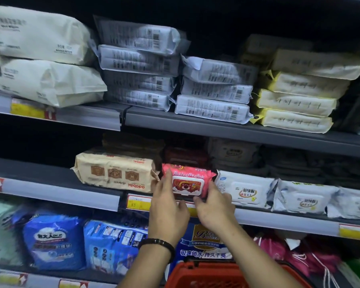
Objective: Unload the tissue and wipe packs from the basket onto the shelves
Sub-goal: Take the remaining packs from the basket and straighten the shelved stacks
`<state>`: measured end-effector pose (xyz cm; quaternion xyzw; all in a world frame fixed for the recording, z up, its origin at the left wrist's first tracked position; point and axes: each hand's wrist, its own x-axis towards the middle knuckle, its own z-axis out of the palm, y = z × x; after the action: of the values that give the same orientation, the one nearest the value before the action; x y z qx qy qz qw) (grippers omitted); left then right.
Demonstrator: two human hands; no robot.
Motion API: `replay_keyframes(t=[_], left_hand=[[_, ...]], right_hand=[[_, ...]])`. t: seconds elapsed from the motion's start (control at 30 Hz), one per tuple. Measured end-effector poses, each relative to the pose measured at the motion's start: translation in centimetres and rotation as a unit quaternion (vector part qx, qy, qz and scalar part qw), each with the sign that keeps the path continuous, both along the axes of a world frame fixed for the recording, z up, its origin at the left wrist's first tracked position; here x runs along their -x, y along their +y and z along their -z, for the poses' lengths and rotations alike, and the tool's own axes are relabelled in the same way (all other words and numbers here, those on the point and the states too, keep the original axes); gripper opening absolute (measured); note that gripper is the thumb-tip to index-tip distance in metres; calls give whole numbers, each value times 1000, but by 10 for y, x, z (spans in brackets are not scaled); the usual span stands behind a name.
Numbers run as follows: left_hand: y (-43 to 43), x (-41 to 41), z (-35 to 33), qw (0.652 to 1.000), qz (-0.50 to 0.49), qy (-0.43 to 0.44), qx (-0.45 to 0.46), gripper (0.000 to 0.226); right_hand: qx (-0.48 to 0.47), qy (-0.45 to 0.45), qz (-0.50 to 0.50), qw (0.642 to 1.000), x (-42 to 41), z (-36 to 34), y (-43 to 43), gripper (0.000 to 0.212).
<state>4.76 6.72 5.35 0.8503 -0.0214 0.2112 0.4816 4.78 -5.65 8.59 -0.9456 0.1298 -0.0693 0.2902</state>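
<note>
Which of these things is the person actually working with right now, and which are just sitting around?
In the job:
pink wipe pack, held on the middle shelf by the left hand and right hand
red basket below

Just there:
tan pack
white wipe packs
blue packs
top-shelf stacks
price tags

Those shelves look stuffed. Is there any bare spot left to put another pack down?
Yes. The middle shelf is bare left of the beige pack, out to the frame's edge. To its right it is crowded: the pink wipe pack, with the left hand and right hand on it, fits tightly before the white packs. The top shelf is stacked across.
</note>
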Motion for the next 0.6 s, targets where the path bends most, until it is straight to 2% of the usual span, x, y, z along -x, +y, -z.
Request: replay_keyframes(t=[0.1,0.2,0.3,0.37,0.47,0.53,0.6], left_hand=[[-5,3,3,998,-3,27,-50,98],[-3,8,-5,992,-17,69,-103,99],[2,9,-10,995,4,63,-76,92],[8,8,-11,1000,1,30,-9,72],[22,12,-20,997,-28,29,60,39],[36,14,-24,993,-64,40,96,24],[56,10,-24,983,-105,54,138,24]], right_hand=[[-27,83,-5,996,7,-10,1,63],[-46,116,0,992,9,-15,-1,72],[-68,81,9,994,12,-14,-1,58],[-69,18,18,997,13,-7,2,55],[-64,-94,34,993,25,-3,16,57],[-85,-109,11,990,29,-3,29,38],[-95,-78,-50,991,27,-4,46,22]])
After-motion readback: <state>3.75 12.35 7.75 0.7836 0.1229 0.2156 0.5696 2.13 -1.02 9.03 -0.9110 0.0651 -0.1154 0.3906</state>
